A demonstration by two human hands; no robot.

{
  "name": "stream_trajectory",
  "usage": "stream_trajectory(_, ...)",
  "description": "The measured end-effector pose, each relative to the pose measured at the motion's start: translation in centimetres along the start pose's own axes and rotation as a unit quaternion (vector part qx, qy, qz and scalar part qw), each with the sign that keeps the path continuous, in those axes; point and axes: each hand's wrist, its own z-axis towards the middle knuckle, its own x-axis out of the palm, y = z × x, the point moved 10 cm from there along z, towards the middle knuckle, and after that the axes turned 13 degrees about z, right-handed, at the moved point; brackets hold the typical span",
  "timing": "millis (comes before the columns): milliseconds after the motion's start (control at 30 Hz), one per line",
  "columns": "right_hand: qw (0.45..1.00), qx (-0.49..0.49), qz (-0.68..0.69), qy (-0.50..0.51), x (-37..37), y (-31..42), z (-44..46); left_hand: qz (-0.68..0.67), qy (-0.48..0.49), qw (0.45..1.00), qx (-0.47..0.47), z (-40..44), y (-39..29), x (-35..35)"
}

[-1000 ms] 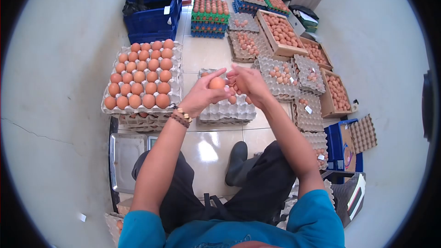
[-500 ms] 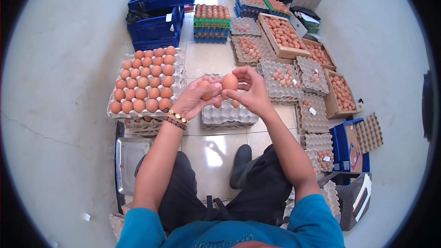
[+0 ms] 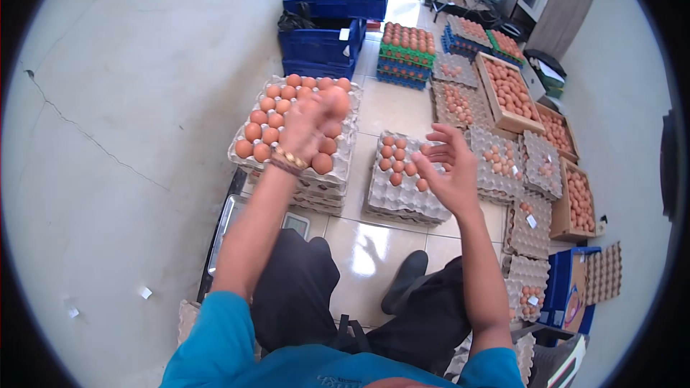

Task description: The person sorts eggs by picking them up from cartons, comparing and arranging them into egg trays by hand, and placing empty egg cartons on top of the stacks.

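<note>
My left hand [image 3: 305, 128], smeared by motion, is over the full egg tray [image 3: 237, 151] on the left, with its fingers around a brown egg [image 3: 336, 102]. The tray tops a stack of grey pulp trays and is covered in rows of brown eggs. My right hand [image 3: 451, 172] hovers at the right side of a partly filled egg tray [image 3: 402, 197], thumb and fingers spread with nothing between them. Several brown eggs sit in that tray's back half, and my right hand hides some of its cells.
Blue crates [image 3: 316, 47] and a stack of green and blue egg trays [image 3: 406, 54] stand behind. Along the right are more pulp trays [image 3: 528, 237] and wooden boxes of eggs [image 3: 507, 93]. A small scale [image 3: 295, 223] lies near my left knee.
My hands have parted. The left has moved with an egg over the full tray; the right is now open above the partly filled tray. The view has swung left.
</note>
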Motion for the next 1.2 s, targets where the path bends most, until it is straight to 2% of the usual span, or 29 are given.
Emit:
stream_trajectory(33,1.000,0.000,0.004,-0.010,-0.5,0.1,0.0,0.023,0.014,1.000,0.005,0.9,-2.1,-1.6)
stream_trajectory(100,1.000,-0.003,0.002,-0.020,-1.3,0.7,0.0,0.070,-0.107,0.991,0.023,4.2,-2.9,-9.7)
stream_trajectory(167,1.000,-0.010,0.005,-0.025,-2.0,0.4,0.1,0.189,-0.217,0.958,0.007,6.4,-4.6,-15.0)
stream_trajectory(233,1.000,-0.008,0.006,-0.028,-2.3,0.2,0.2,0.284,-0.252,0.925,0.011,10.0,-4.4,-19.7)
stream_trajectory(333,1.000,-0.011,0.000,-0.029,-2.6,0.0,0.4,0.401,-0.288,0.870,0.007,12.6,-4.8,-21.8)
stream_trajectory(433,0.999,-0.002,-0.010,-0.037,-3.1,0.0,0.4,0.546,-0.270,0.792,-0.043,14.9,-4.5,-22.7)
stream_trajectory(533,0.999,0.000,-0.006,-0.041,-3.3,-0.6,0.4,0.621,-0.287,0.729,-0.024,16.1,-4.2,-23.3)
stream_trajectory(633,0.999,-0.012,-0.007,-0.042,-3.6,-1.0,0.5,0.620,-0.286,0.727,-0.071,16.8,-2.8,-24.3)
stream_trajectory(833,0.998,0.008,-0.014,-0.062,-4.7,-1.5,0.5,0.558,-0.229,0.790,-0.109,18.5,-0.4,-25.7)
stream_trajectory(933,0.997,0.027,0.003,-0.067,-5.1,-2.0,0.5,0.557,-0.225,0.795,-0.078,18.0,-0.8,-25.0)
stream_trajectory(1133,0.997,0.020,-0.014,-0.069,-5.4,-2.0,0.6,0.654,-0.224,0.717,-0.092,17.5,-2.3,-24.6)
stream_trajectory(1200,0.997,0.022,-0.021,-0.071,-5.7,-2.0,0.5,0.614,-0.263,0.736,-0.115,17.0,-1.7,-25.4)
